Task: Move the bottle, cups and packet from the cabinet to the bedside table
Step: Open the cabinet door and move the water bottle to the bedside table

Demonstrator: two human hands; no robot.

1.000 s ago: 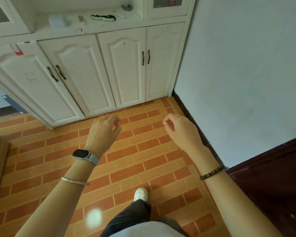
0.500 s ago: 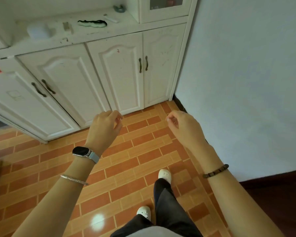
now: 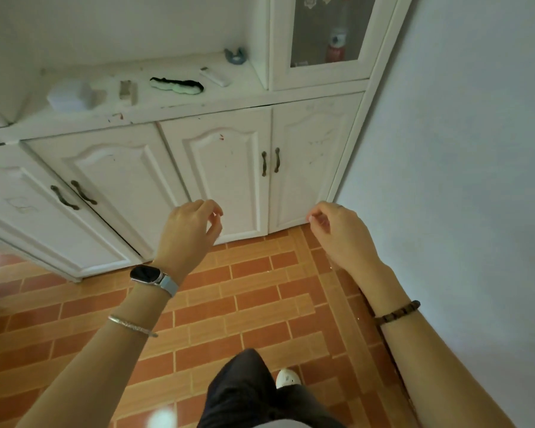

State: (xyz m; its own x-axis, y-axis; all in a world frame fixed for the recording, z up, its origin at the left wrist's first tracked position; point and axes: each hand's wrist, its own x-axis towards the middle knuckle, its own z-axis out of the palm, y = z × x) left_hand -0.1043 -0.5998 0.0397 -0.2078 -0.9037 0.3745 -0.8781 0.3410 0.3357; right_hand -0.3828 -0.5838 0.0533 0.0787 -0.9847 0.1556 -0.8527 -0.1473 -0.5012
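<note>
Both are empty: left hand (image 3: 189,233) and right hand (image 3: 342,234) hang loosely curled. The bottle (image 3: 336,46) stands behind the glass door (image 3: 309,29), upper right; nothing seems moved yet.

The bottle (image 3: 336,46) stands upright inside the white cabinet (image 3: 198,110), in the upper compartment at about one o'clock, behind the glass of the shut upper door (image 3: 279,41). It is slim, with a pale neck, a white-and-blue band round its middle and a red lower part; the glass dulls finer detail. The panelled lower doors (image 3: 223,180), from nine to twelve o'clock, are shut, with dark handles (image 3: 270,162) set in pairs.
</note>
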